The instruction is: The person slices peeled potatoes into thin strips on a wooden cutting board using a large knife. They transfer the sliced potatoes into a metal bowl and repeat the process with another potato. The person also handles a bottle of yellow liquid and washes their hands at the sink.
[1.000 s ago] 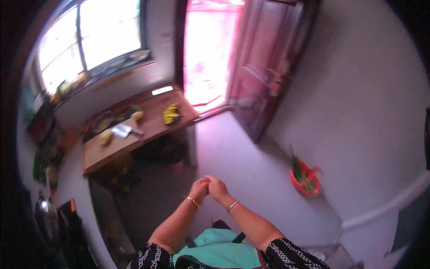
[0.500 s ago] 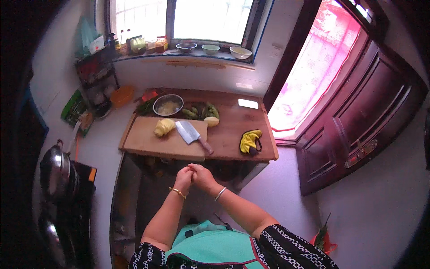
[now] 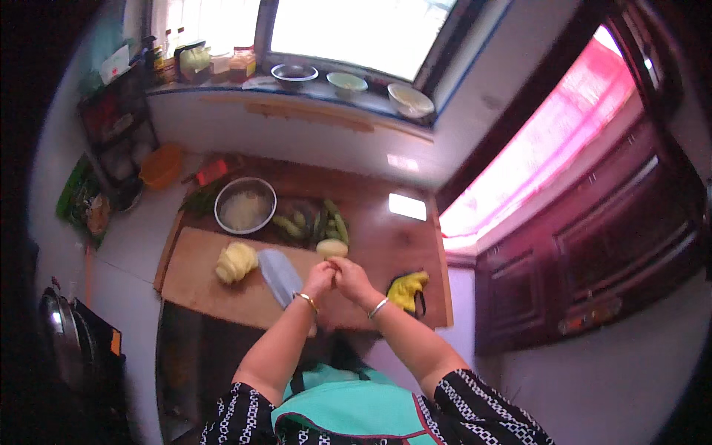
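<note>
My left hand (image 3: 321, 279) and my right hand (image 3: 351, 280) meet above the right end of the wooden cutting board (image 3: 204, 297). Their fingers are closed against each other, and whatever lies between them, if anything, is hidden. Just past the fingertips sits a pale peeled potato (image 3: 332, 248). A cleaver (image 3: 277, 273) lies on the board, its handle mostly covered by my left forearm. Left of its blade, pale yellow potato slices (image 3: 236, 263) are heaped. Behind the board stands a metal bowl (image 3: 271, 213) with pale pieces inside, beside several green vegetables (image 3: 335, 222).
On the table's right lie a yellow and black cloth item (image 3: 406, 291) and a bright white rectangle (image 3: 408, 206). Bowls (image 3: 346, 83) and jars line the windowsill. An orange basket (image 3: 161, 166) stands at the left, with a pan (image 3: 59, 326) nearer me. A dark red door (image 3: 615, 237) is at the right.
My joined hands have gone forward from before the table's front edge to over the board's right end, close to the peeled potato. The whole view has tilted and come nearer the table.
</note>
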`<state>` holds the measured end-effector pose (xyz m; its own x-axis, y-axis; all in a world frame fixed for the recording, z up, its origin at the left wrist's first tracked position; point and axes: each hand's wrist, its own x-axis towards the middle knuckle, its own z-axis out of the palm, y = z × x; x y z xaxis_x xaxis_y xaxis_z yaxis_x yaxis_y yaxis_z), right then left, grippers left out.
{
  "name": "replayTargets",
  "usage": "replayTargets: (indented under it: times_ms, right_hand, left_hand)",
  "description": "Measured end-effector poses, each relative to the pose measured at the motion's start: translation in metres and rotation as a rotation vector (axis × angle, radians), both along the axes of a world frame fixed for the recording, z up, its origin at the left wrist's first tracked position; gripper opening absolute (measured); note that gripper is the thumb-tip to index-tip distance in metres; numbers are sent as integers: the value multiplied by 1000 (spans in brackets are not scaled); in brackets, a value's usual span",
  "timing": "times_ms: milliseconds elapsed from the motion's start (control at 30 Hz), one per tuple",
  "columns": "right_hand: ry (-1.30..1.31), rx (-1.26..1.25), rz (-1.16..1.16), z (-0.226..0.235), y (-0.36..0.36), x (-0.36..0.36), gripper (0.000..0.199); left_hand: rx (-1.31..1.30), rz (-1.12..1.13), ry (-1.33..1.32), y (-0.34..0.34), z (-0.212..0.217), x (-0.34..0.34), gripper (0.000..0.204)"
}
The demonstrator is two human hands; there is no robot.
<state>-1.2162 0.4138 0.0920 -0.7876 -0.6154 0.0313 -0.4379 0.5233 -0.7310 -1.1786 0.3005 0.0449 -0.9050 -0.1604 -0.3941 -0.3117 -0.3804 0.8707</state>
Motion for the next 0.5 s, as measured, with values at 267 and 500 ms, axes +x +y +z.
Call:
replayTargets:
  times_ms: [267, 500]
  right_hand:
    - [31, 40, 44, -64, 44, -165, 35]
    - [30, 485, 102, -88, 146, -325, 49]
  left_hand:
    - [-658, -89, -32, 40, -14, -153, 21]
    - [-1368, -624, 124, 111, -43, -311, 75]
